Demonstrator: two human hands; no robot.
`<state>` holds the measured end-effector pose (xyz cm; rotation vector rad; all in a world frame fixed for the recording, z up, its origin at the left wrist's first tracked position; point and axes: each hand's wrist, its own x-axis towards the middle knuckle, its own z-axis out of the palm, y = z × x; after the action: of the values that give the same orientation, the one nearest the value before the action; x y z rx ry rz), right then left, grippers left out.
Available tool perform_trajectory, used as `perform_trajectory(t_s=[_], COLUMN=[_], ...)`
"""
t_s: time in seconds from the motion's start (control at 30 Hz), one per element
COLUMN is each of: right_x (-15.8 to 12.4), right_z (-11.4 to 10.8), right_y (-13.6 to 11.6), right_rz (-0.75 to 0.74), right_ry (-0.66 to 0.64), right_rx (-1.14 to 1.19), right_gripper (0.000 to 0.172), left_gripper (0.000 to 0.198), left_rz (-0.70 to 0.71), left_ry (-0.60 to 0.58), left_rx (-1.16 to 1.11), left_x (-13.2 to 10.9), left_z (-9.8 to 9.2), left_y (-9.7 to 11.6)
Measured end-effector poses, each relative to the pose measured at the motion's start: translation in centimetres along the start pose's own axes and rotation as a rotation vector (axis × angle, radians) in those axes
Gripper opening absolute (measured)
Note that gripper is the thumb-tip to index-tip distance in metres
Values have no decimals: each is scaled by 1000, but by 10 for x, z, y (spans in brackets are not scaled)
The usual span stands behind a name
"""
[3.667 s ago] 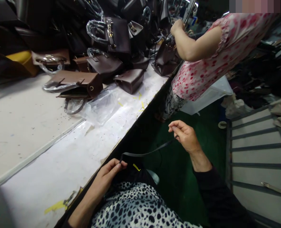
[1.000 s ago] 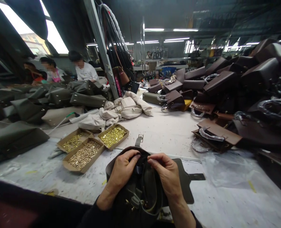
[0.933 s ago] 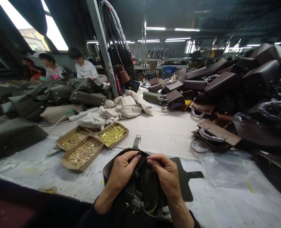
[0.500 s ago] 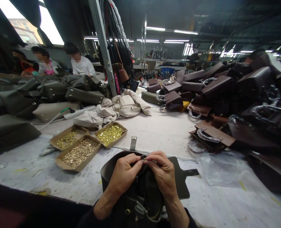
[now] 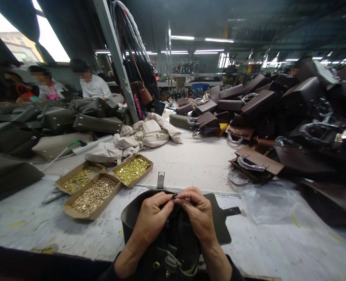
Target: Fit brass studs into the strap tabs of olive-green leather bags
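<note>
A dark green handbag lies in front of me at the table's near edge, a buckled strap sticking out at its far side. Above its opening, my left hand pinches a small dark part of the bag between thumb and forefinger. Fingertips of my right hand meet the left ones there, pinched around a tiny piece with a gold glint; its exact shape is hidden. Gold-coloured fittings show on the bag's near side. Left of the bag stand cardboard trays of small metal parts, one with gold pieces, another with copper-toned pieces.
Crumpled beige bags lie behind the trays. Dark green bags are heaped at left, brown handbags at right. Clear plastic sheeting lies right of my work. A metal post rises beyond; several people sit at the back.
The view has shifted slightly to the right. Both hands remain pinched together over the bag, with only a slight movement of the fingers.
</note>
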<state>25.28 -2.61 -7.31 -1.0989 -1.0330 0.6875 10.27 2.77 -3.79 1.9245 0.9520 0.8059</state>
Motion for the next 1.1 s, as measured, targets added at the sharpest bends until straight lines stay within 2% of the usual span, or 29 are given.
perform_trajectory(t_s=[0.33,0.43,0.63,0.73,0.8,0.87,0.97,1.0,1.03,1.1], right_x=[1,0,-2,-3,-4,-5,-8,-9,-10,-13], right_z=[1,2,4,3,1,-2,-4,-3,-2,2], right_y=[1,-1,-1,3,4,1,-13,-19,-26,-37], right_rz=[3,3,11,50,-25,-166,-419,-498,-566,-645], right_ry=[-1,-4,14,30,-2,-16,18,7,-27,-146], right_rx=[20,1,-7,-17,-61,-159,-406,-493,-568,-686], right_gripper=[4,4,5,16,15,9,9,9,9,8], left_gripper=[21,16,29,27,25,25,34,33,27,18], left_rz=[88,173,424,458,434,403,373,358,332,251], left_ry=[30,69,154,169,127,7,-174,-162,-97,104], left_rx=[63,108,274,300,289,294,306,289,270,291], left_x=[-3,-7,-9,-8,-9,-12,-18,-19,-19,-15], left_z=[2,3,7,9,8,-1,-27,-39,-50,-70], left_y=[-4,-8,-16,-16,-12,-5,7,10,12,13])
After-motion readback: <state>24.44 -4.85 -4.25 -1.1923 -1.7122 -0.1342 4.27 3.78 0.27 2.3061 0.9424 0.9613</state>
